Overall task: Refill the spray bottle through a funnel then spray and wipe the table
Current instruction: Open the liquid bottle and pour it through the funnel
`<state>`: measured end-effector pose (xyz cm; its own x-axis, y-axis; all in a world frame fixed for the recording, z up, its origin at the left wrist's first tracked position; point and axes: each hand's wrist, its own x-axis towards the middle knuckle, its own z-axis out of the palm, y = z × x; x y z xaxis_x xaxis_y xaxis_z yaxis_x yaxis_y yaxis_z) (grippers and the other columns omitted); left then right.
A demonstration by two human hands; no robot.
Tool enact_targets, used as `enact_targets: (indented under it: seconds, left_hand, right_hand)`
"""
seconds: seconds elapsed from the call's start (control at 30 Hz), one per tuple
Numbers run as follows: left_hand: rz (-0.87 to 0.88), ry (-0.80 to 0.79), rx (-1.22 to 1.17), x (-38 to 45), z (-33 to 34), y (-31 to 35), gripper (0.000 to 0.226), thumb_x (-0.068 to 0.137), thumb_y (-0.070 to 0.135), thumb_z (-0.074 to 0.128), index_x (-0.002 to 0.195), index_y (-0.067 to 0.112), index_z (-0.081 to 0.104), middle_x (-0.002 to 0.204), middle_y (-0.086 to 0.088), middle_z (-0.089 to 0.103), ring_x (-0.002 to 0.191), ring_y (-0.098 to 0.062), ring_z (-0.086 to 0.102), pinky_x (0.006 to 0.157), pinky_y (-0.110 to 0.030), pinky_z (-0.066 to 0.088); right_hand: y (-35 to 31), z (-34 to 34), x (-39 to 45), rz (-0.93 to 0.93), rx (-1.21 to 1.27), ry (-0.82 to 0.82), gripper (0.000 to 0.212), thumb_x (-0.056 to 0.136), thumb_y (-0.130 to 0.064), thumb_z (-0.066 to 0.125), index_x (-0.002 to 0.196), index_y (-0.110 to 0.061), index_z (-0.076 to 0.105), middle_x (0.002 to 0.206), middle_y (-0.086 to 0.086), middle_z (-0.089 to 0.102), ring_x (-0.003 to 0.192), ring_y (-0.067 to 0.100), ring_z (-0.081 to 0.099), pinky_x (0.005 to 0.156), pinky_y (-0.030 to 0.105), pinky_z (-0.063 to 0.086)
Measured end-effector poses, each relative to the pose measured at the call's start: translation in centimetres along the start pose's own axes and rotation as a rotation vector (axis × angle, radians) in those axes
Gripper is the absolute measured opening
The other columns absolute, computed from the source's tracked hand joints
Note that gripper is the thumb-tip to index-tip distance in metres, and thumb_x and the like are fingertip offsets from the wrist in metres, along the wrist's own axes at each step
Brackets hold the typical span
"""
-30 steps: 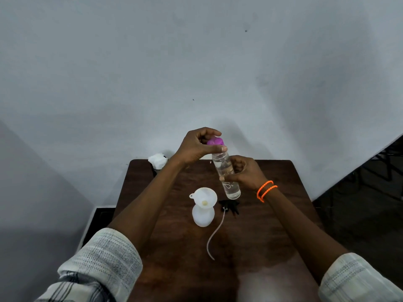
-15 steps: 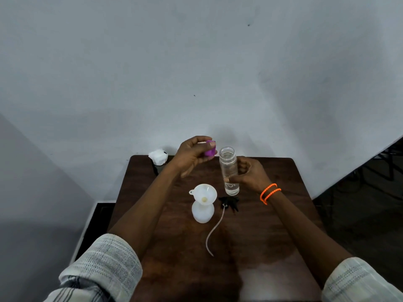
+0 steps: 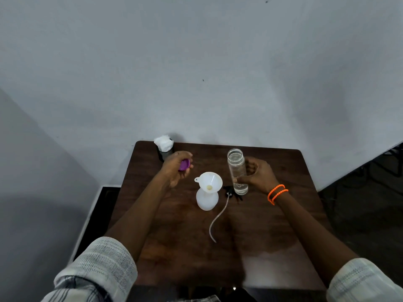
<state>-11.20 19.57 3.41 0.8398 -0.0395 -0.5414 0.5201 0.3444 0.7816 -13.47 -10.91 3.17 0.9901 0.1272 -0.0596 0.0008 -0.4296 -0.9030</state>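
Two bottles on the table (image 3: 272, 225). White spray bottle (image 3: 207, 198) upright at centre, white funnel (image 3: 209, 183) seated in its neck. Clear bottle (image 3: 237, 172), uncapped, part full of clear liquid, upright in the right hand (image 3: 257, 176) grip, fingers curled round it. Left hand (image 3: 176, 168) pinches purple cap (image 3: 184, 165), left of funnel. Black sprayer head (image 3: 232, 192) with tube lies between bottles.

glossy wood table (image 3: 178, 236), clear plastic bottle (image 3: 236, 171)
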Motion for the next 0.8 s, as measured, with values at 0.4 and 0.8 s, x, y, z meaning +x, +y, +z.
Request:
enact_targets:
  seconds: [0.4, 0.8]
  left_hand:
    - [-0.195, 0.071, 0.374, 0.6, -2.5, -4.8, 0.046, 0.086, 0.05, 0.077, 0.106, 0.009, 0.074, 0.092, -0.013, 0.071, 0.066, -0.019, 0.064, 0.053, -0.027, 0.052]
    - [-0.131, -0.082, 0.437, 1.1, -2.4, -5.5, 0.031, 0.089, 0.027, 0.078, 0.109, 0.004, 0.074, 0.088, -0.013, 0.071, 0.064, -0.018, 0.063, 0.049, -0.026, 0.049]
  right_hand:
    - [0.4, 0.5, -1.2, -0.047, -0.198, -0.039, 0.069, 0.057, -0.011, 0.096, 0.121, -0.02, 0.071, 0.112, -0.01, 0.075, 0.104, 0.004, 0.071, 0.092, 0.029, 0.058]
    - [0.6, 0.8, -0.9, -0.128, -0.408, -0.09, 0.065, 0.059, -0.011, 0.092, 0.12, -0.02, 0.072, 0.109, -0.01, 0.072, 0.099, 0.013, 0.068, 0.086, 0.031, 0.056]
